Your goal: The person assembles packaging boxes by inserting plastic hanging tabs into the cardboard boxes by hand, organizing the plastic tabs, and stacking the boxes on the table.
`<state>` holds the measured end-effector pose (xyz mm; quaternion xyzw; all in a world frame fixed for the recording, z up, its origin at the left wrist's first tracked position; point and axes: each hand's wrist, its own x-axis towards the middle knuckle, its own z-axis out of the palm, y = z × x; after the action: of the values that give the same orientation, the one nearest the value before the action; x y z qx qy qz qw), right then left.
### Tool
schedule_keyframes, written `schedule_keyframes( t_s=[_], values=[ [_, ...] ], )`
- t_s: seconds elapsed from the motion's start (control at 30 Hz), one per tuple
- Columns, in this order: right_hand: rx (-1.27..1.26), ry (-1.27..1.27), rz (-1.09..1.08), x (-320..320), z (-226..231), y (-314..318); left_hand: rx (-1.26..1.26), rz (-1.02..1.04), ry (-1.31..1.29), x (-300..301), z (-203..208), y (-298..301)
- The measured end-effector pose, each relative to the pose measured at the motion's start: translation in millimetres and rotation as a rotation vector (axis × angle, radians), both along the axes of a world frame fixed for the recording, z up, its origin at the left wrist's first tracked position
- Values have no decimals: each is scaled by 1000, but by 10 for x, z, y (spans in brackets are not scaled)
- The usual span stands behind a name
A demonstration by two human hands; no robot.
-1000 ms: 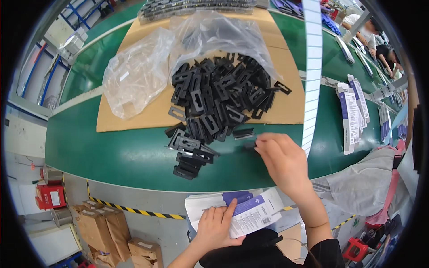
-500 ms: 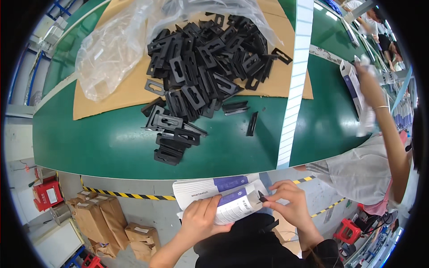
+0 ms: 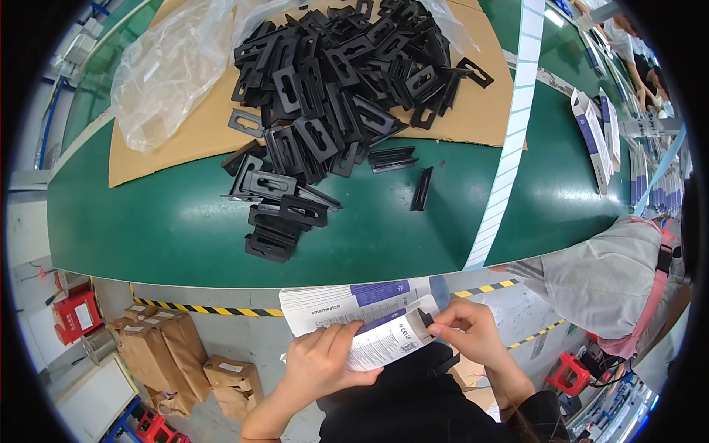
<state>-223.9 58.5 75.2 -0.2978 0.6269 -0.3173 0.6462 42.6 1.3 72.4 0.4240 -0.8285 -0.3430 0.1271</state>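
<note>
My left hand (image 3: 321, 358) is wrapped round a white and purple carton (image 3: 388, 344), gripping it at its left end. At the carton's right end my right hand (image 3: 473, 334) pinches a small black plastic hang tab (image 3: 426, 318), which sits against the end opening. Most of that tab is hidden by the fingers and the carton. Just behind, below the table edge, lies a stack of flat white and purple cartons (image 3: 310, 301). On the table ahead is a heap of black slotted hang tabs (image 3: 336, 96), with a few loose ones (image 3: 422, 189) nearer me.
Under the heap lies a cardboard sheet (image 3: 148, 164) with a clear plastic bag (image 3: 173, 70). A pale ruled strip (image 3: 509, 159) crosses the green table (image 3: 148, 229). At right, cartons (image 3: 592, 144) stand near a co-worker's grey-clad body (image 3: 591, 277). Brown paper-wrapped packages (image 3: 162, 354) sit on the floor.
The black tab shows less, closer to the carton's end, with my right fingers nearer it. The co-worker's hand has left the cartons at right. The whole view has shifted slightly.
</note>
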Motion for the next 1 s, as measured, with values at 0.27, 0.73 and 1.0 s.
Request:
schedule_keyframes(
  t_s=[0.27,0.73,1.0],
  values=[
    [-90,150,168,29,27,-54,-160,-108,-17,62,13,-101],
    [111,-250,123,41,-28,-109,-105,-105,-71,7,5,-64],
    [82,24,199,158,-111,-99,-112,-100,-110,-56,-56,-42]
  ],
)
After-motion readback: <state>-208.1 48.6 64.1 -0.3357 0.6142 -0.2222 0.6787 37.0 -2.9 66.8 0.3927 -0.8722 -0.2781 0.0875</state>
